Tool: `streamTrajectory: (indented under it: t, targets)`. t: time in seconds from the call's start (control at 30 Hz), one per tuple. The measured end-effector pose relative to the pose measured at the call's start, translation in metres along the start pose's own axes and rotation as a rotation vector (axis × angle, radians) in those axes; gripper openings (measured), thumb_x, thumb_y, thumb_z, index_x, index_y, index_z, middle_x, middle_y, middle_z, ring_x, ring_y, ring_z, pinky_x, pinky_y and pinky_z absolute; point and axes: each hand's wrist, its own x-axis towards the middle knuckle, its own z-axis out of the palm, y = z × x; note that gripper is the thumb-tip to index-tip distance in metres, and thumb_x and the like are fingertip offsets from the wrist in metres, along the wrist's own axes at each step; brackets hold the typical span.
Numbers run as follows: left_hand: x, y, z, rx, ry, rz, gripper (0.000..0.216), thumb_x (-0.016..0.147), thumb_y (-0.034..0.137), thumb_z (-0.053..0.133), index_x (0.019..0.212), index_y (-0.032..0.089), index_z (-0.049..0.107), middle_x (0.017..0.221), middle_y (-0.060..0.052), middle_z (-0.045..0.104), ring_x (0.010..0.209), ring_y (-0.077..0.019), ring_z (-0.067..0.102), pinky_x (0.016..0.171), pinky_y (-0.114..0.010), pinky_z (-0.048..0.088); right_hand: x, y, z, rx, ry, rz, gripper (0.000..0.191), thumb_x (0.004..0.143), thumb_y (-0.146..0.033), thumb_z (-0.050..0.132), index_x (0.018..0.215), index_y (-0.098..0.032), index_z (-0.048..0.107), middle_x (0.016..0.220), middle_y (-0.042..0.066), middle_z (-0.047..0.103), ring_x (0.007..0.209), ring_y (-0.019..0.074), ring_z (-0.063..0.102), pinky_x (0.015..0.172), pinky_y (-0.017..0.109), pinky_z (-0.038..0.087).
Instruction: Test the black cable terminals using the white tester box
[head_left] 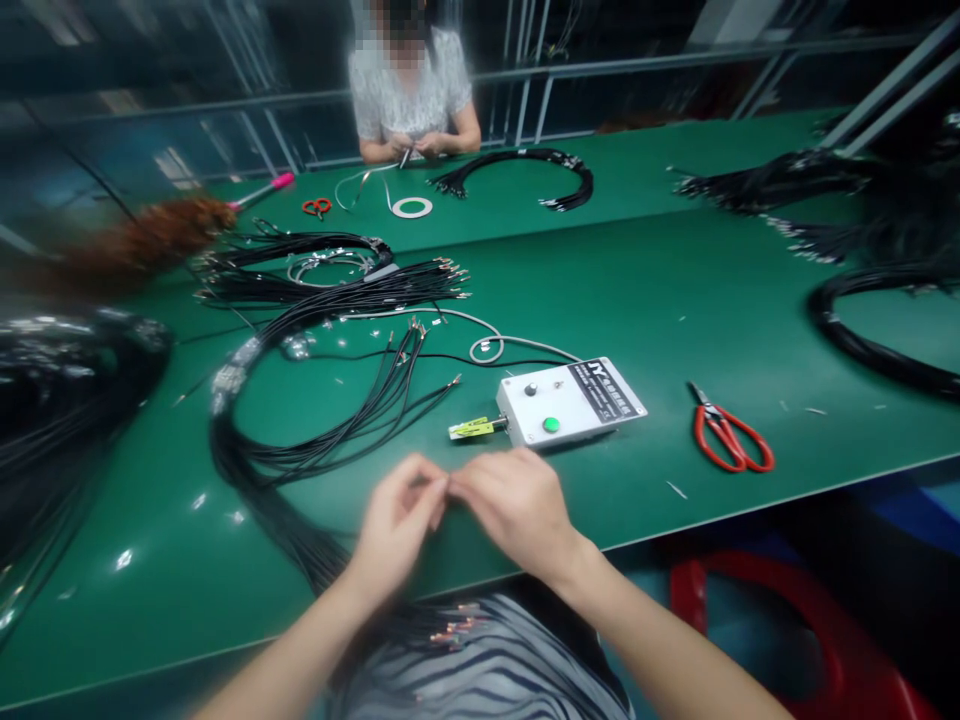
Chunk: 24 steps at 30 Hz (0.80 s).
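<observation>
My left hand (397,525) and my right hand (521,510) meet fingertip to fingertip above the front part of the green table (645,290). Both are closed in a pinch; whatever lies between the fingers is too small or hidden to make out. Just beyond them sits a white control box (540,385) with a green button, a knob and a dark label. A yellow-green clip-like piece (474,428) sticks out of its left side. A bundle of black cables (225,430) curves along the left and runs down toward my lap, where copper-coloured wire ends (457,628) show below my hands.
Red-handled scissors (727,437) lie right of the box. More black cable bundles (847,330) rest at the right and back. Across the table a person (412,90) works near a white tape roll (412,207) and small red scissors (316,207). A red stool (810,620) stands lower right.
</observation>
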Motion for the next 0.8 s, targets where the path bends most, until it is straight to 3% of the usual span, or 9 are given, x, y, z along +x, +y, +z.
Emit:
streamTrajectory:
  t: [0.13,0.2,0.4,0.57,0.63,0.7,0.8]
  targets:
    - [-0.004,-0.005,-0.002,0.431,-0.002,0.229,0.019,0.095,0.017,0.046,0.086,0.020,0.062,0.085,-0.005,0.059,0.079,-0.0184,0.057,0.073,-0.029,0.046,0.003,0.000,-0.003,-0.061,-0.080,-0.031,0.025,0.100,-0.023,0.049,0.086,-0.019,0.068,0.075,0.001,0.070,0.070,0.0143,0.060,0.068,0.032,0.031]
    - [-0.003,-0.007,-0.004,0.531,-0.011,0.291,0.023,0.095,0.013,0.043,0.087,0.021,0.063,0.089,-0.007,0.061,0.083,-0.0195,0.059,0.076,-0.029,0.046,0.003,0.003,-0.006,-0.088,-0.085,-0.031,0.025,0.100,-0.023,0.048,0.085,-0.019,0.068,0.074,0.001,0.070,0.069,0.0144,0.059,0.068,0.032,0.030]
    - [0.018,-0.007,-0.013,0.315,0.103,0.106,0.016,0.096,0.025,0.050,0.084,0.020,0.058,0.075,0.000,0.057,0.069,-0.0140,0.053,0.063,-0.023,0.041,0.013,0.031,-0.015,-0.283,0.021,-0.026,0.011,0.095,-0.022,0.059,0.101,-0.020,0.068,0.103,0.003,0.074,0.100,0.0188,0.060,0.082,0.034,0.032]
    - [0.034,-0.004,-0.015,0.198,0.105,0.026,0.015,0.094,0.028,0.053,0.083,0.019,0.057,0.072,0.003,0.053,0.058,-0.0100,0.045,0.051,-0.019,0.032,0.025,0.049,-0.015,-0.390,-0.100,-0.081,0.011,0.094,-0.019,0.060,0.084,-0.020,0.067,0.087,0.002,0.072,0.094,0.0199,0.058,0.084,0.036,0.030]
    - [0.036,-0.002,-0.014,0.177,0.104,0.014,0.016,0.093,0.029,0.054,0.082,0.018,0.056,0.070,0.003,0.052,0.056,-0.0093,0.043,0.050,-0.019,0.030,0.029,0.050,-0.015,-0.409,-0.120,-0.062,0.005,0.090,-0.025,0.066,0.092,-0.020,0.067,0.098,0.004,0.072,0.103,0.0228,0.056,0.087,0.038,0.030]
    - [0.038,-0.002,-0.012,0.164,0.105,0.008,0.015,0.093,0.029,0.054,0.082,0.018,0.055,0.070,0.003,0.051,0.056,-0.0092,0.043,0.049,-0.019,0.030,0.032,0.050,-0.014,-0.425,-0.137,-0.051,0.020,0.087,-0.027,0.070,0.106,-0.019,0.066,0.114,0.007,0.069,0.113,0.0252,0.053,0.091,0.039,0.029]
    - [0.040,-0.003,-0.011,0.164,0.116,0.008,0.015,0.092,0.029,0.054,0.081,0.018,0.055,0.070,0.003,0.052,0.057,-0.0098,0.046,0.050,-0.019,0.032,0.034,0.049,-0.011,-0.455,-0.152,-0.079,0.020,0.089,-0.021,0.066,0.109,-0.017,0.065,0.116,0.009,0.069,0.112,0.0244,0.055,0.093,0.040,0.028]
